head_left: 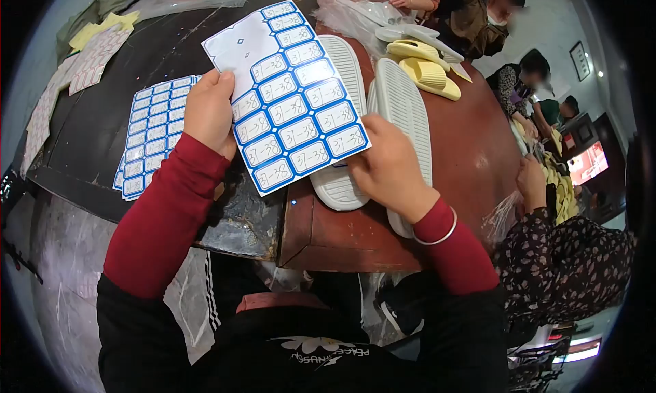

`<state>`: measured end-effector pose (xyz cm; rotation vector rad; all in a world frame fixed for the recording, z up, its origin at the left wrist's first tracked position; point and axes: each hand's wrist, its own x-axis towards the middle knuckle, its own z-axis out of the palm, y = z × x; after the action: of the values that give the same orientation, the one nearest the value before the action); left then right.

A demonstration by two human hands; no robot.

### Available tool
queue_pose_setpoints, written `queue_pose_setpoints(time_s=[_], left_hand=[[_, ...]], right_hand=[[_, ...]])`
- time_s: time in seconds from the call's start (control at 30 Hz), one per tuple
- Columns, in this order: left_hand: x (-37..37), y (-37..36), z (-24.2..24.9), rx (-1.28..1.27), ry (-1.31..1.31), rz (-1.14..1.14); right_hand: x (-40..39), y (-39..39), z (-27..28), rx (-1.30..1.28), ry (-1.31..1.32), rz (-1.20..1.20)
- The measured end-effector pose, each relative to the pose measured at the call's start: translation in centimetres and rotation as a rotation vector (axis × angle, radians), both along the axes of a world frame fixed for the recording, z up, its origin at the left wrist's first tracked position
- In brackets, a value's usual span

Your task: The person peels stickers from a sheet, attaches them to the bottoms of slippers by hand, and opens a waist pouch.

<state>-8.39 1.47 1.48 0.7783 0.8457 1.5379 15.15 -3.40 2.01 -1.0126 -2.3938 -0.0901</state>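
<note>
A sheet of blue-bordered labels [287,106], handwritten "37-38", is held up between my two hands. Several labels are gone from its upper left, leaving bare white backing. My left hand [210,113] pinches the left edge with the thumb on top. At the lower right edge, my right hand [389,164] grips the sheet with its fingers closed. Behind the sheet, a white slipper sole [345,68] lies on the table, partly covered. Another white slipper [403,120] rests beside it, ribbed sole up, close to my right hand.
More label sheets [156,130] lie stacked on the black table [239,222]. Yellow slippers [430,77] and plastic bags [348,17] sit at the back of the red-brown table [471,167]. Pink-printed sheets [96,62] hang over the left edge. Several people work along the right side.
</note>
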Motion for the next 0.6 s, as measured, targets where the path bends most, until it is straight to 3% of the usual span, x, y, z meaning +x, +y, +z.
queue_pose_setpoints(time_s=[0.2,0.33,0.43,0.5,0.6], left_hand=[[0.2,0.0,-0.7,0.026,-0.046,-0.016],[0.5,0.1,-0.9,0.065,0.029,0.004],[0.6,-0.1,-0.8,0.094,0.097,-0.008],[0.8,-0.4,-0.8,0.122,0.172,-0.092],[1.7,-1.5,0.0,0.138,0.053,-0.303]], right_hand=[[-0.1,-0.9,-1.1,0.098,-0.077,0.123],[-0.3,-3.5,1.6,0.080,-0.121,0.137],[0.8,-5.8,4.7,-0.102,-0.091,0.093],[1.2,-7.3,6.7,-0.343,0.208,0.150],[-0.5,-6.4,6.3,-0.118,0.356,0.073]])
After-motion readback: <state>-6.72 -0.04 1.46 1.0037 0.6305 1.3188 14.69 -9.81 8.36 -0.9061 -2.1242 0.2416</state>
